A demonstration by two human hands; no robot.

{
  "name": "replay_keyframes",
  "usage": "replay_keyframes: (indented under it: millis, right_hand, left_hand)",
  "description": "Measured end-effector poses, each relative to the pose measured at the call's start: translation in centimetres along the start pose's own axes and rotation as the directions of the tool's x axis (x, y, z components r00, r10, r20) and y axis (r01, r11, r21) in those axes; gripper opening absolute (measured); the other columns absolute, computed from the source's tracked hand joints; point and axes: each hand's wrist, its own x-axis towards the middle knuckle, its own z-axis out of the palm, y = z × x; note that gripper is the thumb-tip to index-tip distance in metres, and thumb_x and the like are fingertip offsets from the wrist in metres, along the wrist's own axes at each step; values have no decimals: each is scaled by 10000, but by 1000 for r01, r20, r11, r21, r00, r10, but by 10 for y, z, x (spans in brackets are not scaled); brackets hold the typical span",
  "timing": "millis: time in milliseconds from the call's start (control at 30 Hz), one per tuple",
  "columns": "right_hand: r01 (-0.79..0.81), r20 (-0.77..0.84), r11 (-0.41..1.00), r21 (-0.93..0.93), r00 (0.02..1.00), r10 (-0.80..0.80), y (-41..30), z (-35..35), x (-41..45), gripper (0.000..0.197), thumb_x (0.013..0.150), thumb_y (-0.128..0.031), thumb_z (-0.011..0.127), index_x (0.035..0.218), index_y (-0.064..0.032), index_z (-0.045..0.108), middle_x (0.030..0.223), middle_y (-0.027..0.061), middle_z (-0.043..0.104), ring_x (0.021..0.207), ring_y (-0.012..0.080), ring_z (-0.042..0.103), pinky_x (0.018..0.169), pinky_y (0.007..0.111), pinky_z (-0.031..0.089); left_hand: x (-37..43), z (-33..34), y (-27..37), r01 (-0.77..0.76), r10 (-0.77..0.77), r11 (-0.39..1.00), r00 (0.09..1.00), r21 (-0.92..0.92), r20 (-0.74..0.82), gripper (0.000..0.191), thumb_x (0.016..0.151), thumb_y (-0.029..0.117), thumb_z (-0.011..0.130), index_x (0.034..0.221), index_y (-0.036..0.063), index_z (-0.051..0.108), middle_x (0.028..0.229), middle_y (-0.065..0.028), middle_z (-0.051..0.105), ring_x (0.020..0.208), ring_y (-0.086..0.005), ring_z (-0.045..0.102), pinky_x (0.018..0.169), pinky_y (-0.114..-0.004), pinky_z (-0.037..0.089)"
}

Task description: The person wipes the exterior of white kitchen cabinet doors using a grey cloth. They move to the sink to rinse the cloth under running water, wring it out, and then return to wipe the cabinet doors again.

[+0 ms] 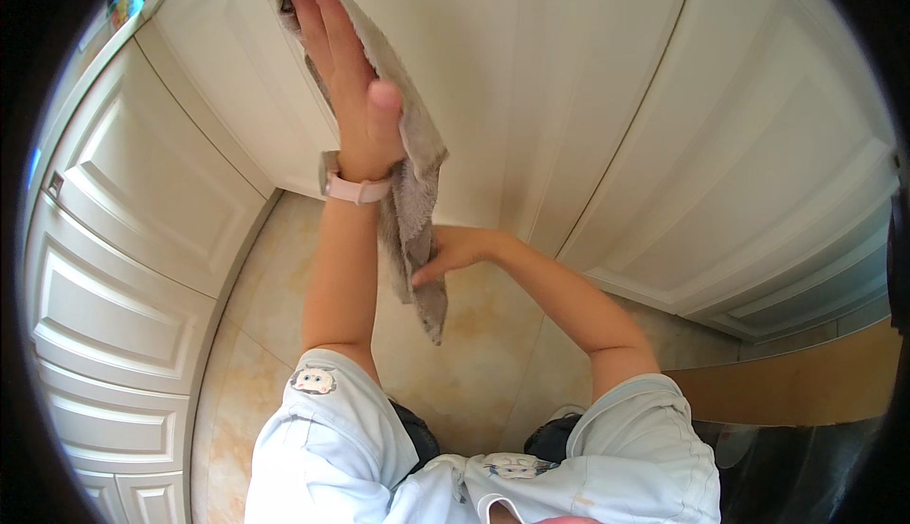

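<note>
A grey plush cloth (412, 112) hangs against a white panelled cabinet door (469, 62). My left hand (355, 83) is raised along the door with its fingers extended, the top of the cloth wrapped around the fingertips and running down beside the palm. A watch with a pale pink band (359, 190) circles that wrist. Lower down, my right hand (458, 250) touches the hanging part of the cloth, thumb in front; its other fingers are partly hidden behind the fabric, so its grip is unclear. The cloth's lower tip dangles above the floor.
White cabinets and drawers (106, 311) line the left side under a counter edge (92, 62). Another tall panelled door (768, 133) stands at the right. Beige marbled tiles (469, 346) cover the floor. A curved brown surface (789, 382) with something dark and glossy below lies at the lower right.
</note>
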Motion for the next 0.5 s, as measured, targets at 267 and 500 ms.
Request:
replay_keyframes:
  millis: [267, 500]
  right_hand:
    - [380, -181, 683, 624, 920, -347, -29, -2, -31, 625, 626, -112, 718, 1179, 12, 456, 1077, 101, 560, 999, 198, 518, 867, 337, 411]
    - [758, -586, 357, 545, 649, -485, -74, -37, -52, 608, 589, -136, 597, 1158, 42, 477, 1116, 148, 562, 1021, 267, 534, 893, 375, 431]
  left_hand:
    - [31, -68, -3, 603, -557, 773, 495, 197, 667, 493, 902, 392, 402, 1200, 14, 506, 1233, -184, 469, 1161, -255, 404, 988, -340, 281]
    - [19, -55, 27, 746, -619, 580, 143, 327, 772, 629, 866, 567, 402, 1101, 6, 564, 1057, -90, 603, 951, -179, 524, 857, -284, 391]
